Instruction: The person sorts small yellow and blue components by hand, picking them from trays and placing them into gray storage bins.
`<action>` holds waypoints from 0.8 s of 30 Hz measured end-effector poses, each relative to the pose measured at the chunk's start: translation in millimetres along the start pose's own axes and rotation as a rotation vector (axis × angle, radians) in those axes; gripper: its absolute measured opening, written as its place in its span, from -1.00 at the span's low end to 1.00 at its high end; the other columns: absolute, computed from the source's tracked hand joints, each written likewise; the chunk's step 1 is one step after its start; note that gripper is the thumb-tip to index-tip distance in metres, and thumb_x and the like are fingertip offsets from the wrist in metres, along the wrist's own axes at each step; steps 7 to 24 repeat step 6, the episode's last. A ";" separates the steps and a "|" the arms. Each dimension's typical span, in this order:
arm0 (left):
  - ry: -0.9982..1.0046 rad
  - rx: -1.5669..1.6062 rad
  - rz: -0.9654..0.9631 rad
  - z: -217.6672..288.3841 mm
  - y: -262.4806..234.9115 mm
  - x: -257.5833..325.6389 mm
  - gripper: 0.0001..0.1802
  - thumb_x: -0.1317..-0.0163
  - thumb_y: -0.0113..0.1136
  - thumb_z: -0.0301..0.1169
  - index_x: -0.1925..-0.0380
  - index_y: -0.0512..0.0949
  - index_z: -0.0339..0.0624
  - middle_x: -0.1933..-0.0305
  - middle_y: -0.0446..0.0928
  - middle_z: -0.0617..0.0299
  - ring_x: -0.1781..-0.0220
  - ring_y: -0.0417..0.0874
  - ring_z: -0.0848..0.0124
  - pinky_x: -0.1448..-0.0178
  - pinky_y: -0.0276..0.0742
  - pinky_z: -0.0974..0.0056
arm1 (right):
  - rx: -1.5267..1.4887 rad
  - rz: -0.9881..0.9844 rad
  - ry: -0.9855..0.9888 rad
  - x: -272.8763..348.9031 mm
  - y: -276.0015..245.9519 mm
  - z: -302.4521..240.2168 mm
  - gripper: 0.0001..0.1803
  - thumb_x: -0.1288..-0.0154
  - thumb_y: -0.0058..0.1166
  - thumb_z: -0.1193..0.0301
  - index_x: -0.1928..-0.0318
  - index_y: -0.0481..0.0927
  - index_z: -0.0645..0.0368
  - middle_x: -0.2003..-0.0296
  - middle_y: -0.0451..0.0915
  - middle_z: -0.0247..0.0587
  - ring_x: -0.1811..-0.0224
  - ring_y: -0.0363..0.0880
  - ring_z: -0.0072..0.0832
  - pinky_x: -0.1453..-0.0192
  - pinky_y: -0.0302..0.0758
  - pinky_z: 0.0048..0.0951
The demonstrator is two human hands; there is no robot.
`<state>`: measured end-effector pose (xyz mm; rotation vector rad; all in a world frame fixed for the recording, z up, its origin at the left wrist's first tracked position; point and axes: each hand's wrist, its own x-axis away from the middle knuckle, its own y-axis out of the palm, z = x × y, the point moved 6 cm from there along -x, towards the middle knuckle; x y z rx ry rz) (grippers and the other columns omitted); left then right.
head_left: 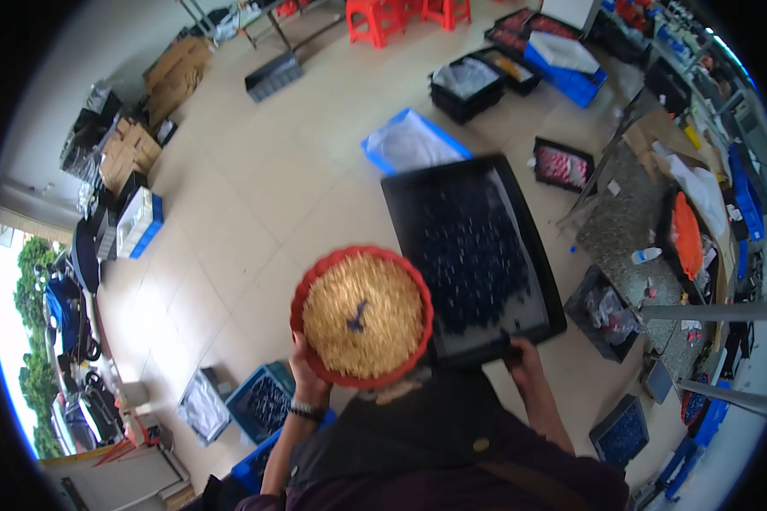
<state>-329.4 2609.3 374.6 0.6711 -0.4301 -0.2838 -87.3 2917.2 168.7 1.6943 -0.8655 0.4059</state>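
Observation:
A round red basket (427, 300) with a scalloped rim is heaped with small golden pieces (332, 341). A few dark blue bits (357, 318) lie on top of the heap. My left hand (309, 380) is closed on the basket's near left side, its fingers partly hidden beneath. To the right, a large black tray (547, 285) carries many small dark blue pieces (469, 255) spread over its pale bottom. My right hand (524, 362) grips the tray's near edge toward its right corner. The basket overlaps the tray's left edge in this view.
Blue-rimmed (413, 140) and black bins (467, 85) stand on the tiled floor beyond the tray. At right is a cluttered bench (622, 226), with a dark crate (603, 315) beside it. Cardboard (130, 153) and parked scooters (85, 400) line the left. Red stools (375, 21) stand far off.

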 end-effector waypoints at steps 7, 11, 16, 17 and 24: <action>0.173 -0.008 0.095 79.5 0.9 -65.6 -0.37 -0.33 0.00 -0.06 -0.30 0.20 -0.14 -0.34 0.28 0.10 -0.29 0.37 0.12 -0.33 0.33 0.02 | 0.184 -0.162 0.103 -83.0 146.0 -10.9 -0.63 -0.07 0.14 0.46 0.08 0.50 0.32 0.15 0.59 -0.19 0.07 0.56 -0.36 -0.16 0.44 -0.31; 0.173 -0.008 0.095 79.5 0.9 -65.6 -0.37 -0.33 0.00 -0.06 -0.30 0.20 -0.14 -0.34 0.28 0.10 -0.29 0.37 0.12 -0.33 0.33 0.02 | 0.184 -0.162 0.103 -83.0 146.0 -10.9 -0.63 -0.07 0.14 0.46 0.08 0.50 0.32 0.15 0.59 -0.19 0.07 0.56 -0.36 -0.16 0.44 -0.31; 0.173 -0.008 0.095 79.5 0.9 -65.6 -0.37 -0.33 0.00 -0.06 -0.30 0.20 -0.14 -0.34 0.28 0.10 -0.29 0.37 0.12 -0.33 0.33 0.02 | 0.184 -0.162 0.103 -83.0 146.0 -10.9 -0.63 -0.07 0.14 0.46 0.08 0.50 0.32 0.15 0.59 -0.19 0.07 0.56 -0.36 -0.16 0.44 -0.31; 0.173 -0.008 0.095 79.5 0.9 -65.6 -0.37 -0.33 0.00 -0.06 -0.30 0.20 -0.14 -0.34 0.28 0.10 -0.29 0.37 0.12 -0.33 0.33 0.02 | 0.184 -0.162 0.103 -83.0 146.0 -10.9 -0.63 -0.07 0.14 0.46 0.08 0.50 0.32 0.15 0.59 -0.19 0.07 0.56 -0.36 -0.16 0.44 -0.31; 0.173 -0.008 0.095 79.5 0.9 -65.6 -0.37 -0.33 0.00 -0.06 -0.30 0.20 -0.14 -0.34 0.28 0.10 -0.29 0.37 0.12 -0.33 0.33 0.02 | 0.184 -0.162 0.103 -83.0 146.0 -10.9 -0.63 -0.07 0.14 0.46 0.08 0.50 0.32 0.15 0.59 -0.19 0.07 0.56 -0.36 -0.16 0.44 -0.31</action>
